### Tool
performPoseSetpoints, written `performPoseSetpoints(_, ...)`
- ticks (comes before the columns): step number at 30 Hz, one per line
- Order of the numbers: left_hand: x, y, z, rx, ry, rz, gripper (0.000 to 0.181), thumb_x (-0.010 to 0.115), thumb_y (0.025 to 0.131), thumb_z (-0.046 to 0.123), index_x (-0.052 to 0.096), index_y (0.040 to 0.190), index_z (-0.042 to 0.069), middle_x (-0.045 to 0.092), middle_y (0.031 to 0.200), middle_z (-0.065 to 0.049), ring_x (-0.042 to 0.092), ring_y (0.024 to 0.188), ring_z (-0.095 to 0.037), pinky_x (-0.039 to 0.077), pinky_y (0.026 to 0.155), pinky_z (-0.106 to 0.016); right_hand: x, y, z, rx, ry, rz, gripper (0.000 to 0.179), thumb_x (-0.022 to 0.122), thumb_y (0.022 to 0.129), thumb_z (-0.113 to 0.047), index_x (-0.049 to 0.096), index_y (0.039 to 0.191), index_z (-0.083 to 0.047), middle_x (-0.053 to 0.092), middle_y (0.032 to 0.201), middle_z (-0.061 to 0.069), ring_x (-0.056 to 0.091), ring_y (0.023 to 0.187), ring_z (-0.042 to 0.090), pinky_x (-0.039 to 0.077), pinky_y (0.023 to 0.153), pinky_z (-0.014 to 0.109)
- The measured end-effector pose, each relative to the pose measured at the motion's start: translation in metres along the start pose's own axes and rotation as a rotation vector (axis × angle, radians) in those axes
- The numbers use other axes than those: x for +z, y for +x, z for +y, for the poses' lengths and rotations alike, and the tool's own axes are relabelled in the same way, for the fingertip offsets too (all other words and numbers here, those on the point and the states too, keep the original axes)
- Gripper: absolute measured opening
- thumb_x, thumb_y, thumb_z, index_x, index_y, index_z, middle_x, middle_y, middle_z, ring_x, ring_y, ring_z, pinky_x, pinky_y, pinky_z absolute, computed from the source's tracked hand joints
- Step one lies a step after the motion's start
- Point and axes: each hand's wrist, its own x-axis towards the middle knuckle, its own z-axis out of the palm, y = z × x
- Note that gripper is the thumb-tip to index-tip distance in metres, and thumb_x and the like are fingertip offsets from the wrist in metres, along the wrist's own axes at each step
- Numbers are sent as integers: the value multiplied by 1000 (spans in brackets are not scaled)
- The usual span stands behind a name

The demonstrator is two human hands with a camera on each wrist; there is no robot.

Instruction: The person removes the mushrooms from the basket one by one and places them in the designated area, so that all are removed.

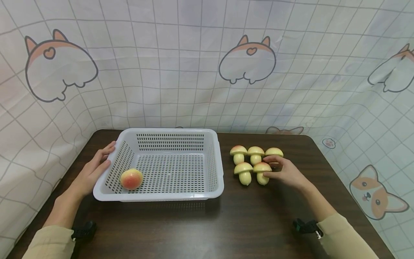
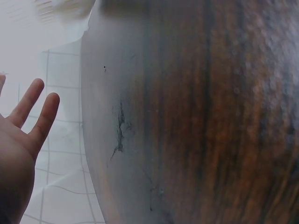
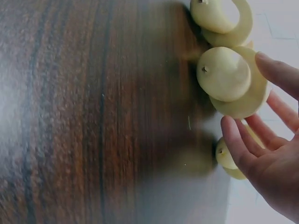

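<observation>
My left hand (image 1: 88, 174) lies along the left side of a white plastic basket (image 1: 158, 196), fingertips at its rim. In the left wrist view, the fingers of that hand (image 2: 23, 126) are spread. A round yellow-and-red fruit (image 1: 131, 179) sits in the basket's near left corner. Toward the right, my right hand (image 1: 288, 172) reaches around the front right toy mushroom (image 1: 262, 178), thumb and fingers parted on either side of its cap. The right wrist view shows the fingertips right at the edge of this mushroom's (image 3: 224, 74) pale cap.
Several more yellow toy mushrooms stand close together: front left (image 1: 244, 174), back left (image 1: 238, 154), back middle (image 1: 255, 154) and back right (image 1: 275, 151), the last partly behind my right hand. The dark wooden table (image 1: 194, 230) meets a patterned cloth (image 1: 181, 90) at the back.
</observation>
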Motion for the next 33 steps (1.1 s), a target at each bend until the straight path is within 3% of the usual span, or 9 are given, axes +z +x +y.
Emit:
performPoseSetpoints(13, -1, 0, -1, 1, 4, -3, 50, 42, 108, 13, 34, 157, 8, 24, 168, -7, 41, 121, 8, 52, 72, -17, -23, 3, -14, 6, -77, 44, 62, 78, 94, -24, 50, 143, 2, 52, 143, 25, 49, 133, 46, 43, 100, 63)
performPoseSetpoints(21, -1, 1, 0, 4, 11, -1, 50, 42, 108, 13, 35, 157, 8, 25, 168, -9, 41, 121, 8, 52, 72, -17, -29, 11, -35, -23, -83, 62, 55, 76, 95, -27, 53, 140, -4, 55, 143, 19, 48, 134, 42, 47, 97, 58)
performPoseSetpoints(33, -2, 1, 1, -9, 16, -4, 51, 42, 108, 14, 34, 158, 10, 24, 169, -7, 40, 122, 6, 52, 73, -17, -21, 32, -73, -98, -83, 35, 49, 77, 95, -26, 57, 137, -8, 60, 137, 13, 55, 127, 36, 46, 97, 55)
